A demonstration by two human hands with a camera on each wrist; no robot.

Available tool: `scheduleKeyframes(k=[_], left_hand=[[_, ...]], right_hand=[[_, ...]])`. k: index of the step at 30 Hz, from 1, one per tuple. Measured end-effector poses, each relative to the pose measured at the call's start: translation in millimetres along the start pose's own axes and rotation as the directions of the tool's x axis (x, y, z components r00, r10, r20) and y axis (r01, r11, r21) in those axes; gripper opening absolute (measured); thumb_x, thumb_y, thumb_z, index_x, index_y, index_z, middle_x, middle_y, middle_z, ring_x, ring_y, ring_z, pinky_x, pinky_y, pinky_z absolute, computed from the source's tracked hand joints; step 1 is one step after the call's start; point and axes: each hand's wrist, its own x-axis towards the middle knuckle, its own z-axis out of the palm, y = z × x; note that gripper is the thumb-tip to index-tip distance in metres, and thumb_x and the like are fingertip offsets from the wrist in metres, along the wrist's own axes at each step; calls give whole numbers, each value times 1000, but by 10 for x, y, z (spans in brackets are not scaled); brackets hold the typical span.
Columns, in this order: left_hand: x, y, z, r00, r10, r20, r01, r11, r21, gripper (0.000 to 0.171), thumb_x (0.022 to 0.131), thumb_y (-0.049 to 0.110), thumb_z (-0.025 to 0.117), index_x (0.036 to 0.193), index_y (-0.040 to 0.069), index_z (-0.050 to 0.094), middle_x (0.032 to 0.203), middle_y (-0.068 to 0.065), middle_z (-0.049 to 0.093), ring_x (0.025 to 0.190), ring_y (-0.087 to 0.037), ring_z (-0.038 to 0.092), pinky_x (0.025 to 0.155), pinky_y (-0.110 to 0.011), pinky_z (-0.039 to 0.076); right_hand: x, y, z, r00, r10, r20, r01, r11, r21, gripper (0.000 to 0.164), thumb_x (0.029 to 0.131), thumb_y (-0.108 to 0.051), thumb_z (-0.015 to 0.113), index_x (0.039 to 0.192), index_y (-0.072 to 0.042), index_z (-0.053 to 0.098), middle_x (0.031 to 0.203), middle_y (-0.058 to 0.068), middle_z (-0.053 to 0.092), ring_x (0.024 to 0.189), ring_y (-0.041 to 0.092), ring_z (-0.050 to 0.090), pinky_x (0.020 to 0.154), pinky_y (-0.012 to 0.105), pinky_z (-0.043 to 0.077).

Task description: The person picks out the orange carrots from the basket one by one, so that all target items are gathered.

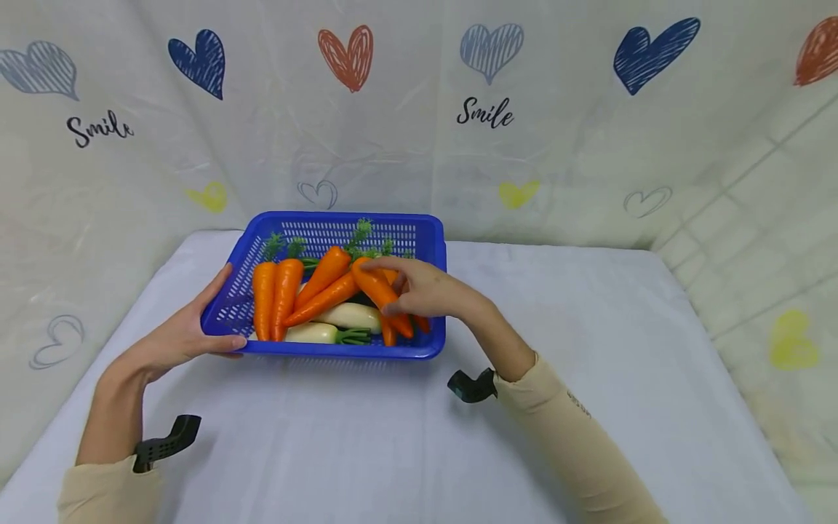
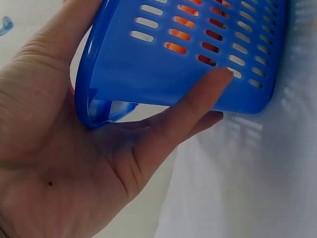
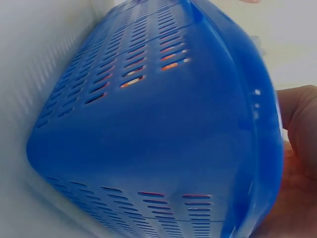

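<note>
A blue plastic basket (image 1: 337, 351) with slotted walls stands on the cloth, filled with orange carrots (image 1: 286, 291) and white radishes (image 1: 350, 316). My left hand (image 1: 186, 327) holds its front left corner, the thumb at the front rim and a finger up the left side. In the left wrist view, the left hand (image 2: 114, 153) spans the corner, with fingers against the slotted outer wall. Inside the right part of the basket, my right hand (image 1: 428, 287) pinches a carrot (image 1: 380, 287) lying over the others. The right wrist view shows mostly the basket's outside (image 3: 148, 124); the carrot is hidden there.
White cloth (image 1: 563, 342) covers the table, stretching to the right of the basket and in front of it. Behind hangs a pale sheet (image 1: 406, 138) printed with hearts. Black wrist mounts (image 1: 166, 440) stick out from both sleeves. Green carrot tops (image 1: 360, 233) lie towards the basket's back wall.
</note>
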Motion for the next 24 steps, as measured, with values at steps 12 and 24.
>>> scheduleKeyframes(k=[12,24], left_hand=[[-77,-24,16,1000,-27,9,28,998,-57,117,95,25,75,161,48,-19,173,-27,-11,125,-45,58,81,-39,67],[-25,-13,35,1000,-24,13,25,999,-41,116,96,27,74,160,46,-21,173,-27,-12,129,-50,53,80,-40,67]], right_hand=[[-19,93,30,994,-85,-62,90,992,84,71,92,-19,74,155,-35,48,138,7,62,124,26,61,93,40,61],[-178,146,-82,984,-122,-128,142,977,159,71,93,-17,77,155,-34,48,130,8,66,114,25,67,88,38,63]])
